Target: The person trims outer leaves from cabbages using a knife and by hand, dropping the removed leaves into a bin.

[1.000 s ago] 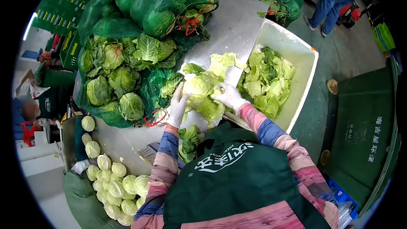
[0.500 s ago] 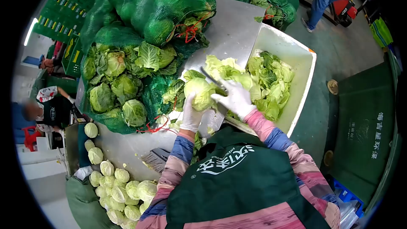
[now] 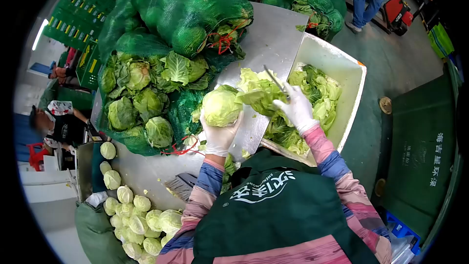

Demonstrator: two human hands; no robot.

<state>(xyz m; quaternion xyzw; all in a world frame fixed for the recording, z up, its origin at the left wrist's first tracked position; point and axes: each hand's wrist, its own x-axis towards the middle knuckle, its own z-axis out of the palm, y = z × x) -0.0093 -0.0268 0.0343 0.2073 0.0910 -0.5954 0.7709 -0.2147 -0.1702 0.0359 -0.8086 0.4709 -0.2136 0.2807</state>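
Head view, the only one. Landmark: white bin (image 3: pixel 352 76), loose leaves (image 3: pixel 326 102) inside.

Cabbage (image 3: pixel 221 106): pale, round, held over the metal table (image 3: pixel 276 23), left of the bin. Left hand (image 3: pixel 220 137), gloved, cupped round its underside, gripping it. Right hand (image 3: pixel 296 108), gloved, over the bin's left side, closed round a knife (image 3: pixel 271 76), blade angled away from the wearer. Ragged leaf bunch (image 3: pixel 258 88) spans from cabbage to right hand; cannot tell whether the right fingers pinch it.

Leafy heads (image 3: pixel 159 131) at green netting, farther left of the bin. Pale trimmed heads (image 3: pixel 139 224) also well left of it, nearer the wearer.

Step, as judged: stripping outer leaves. Next move calls for leaves freed over the bin, left grip steady, blade clear of it.
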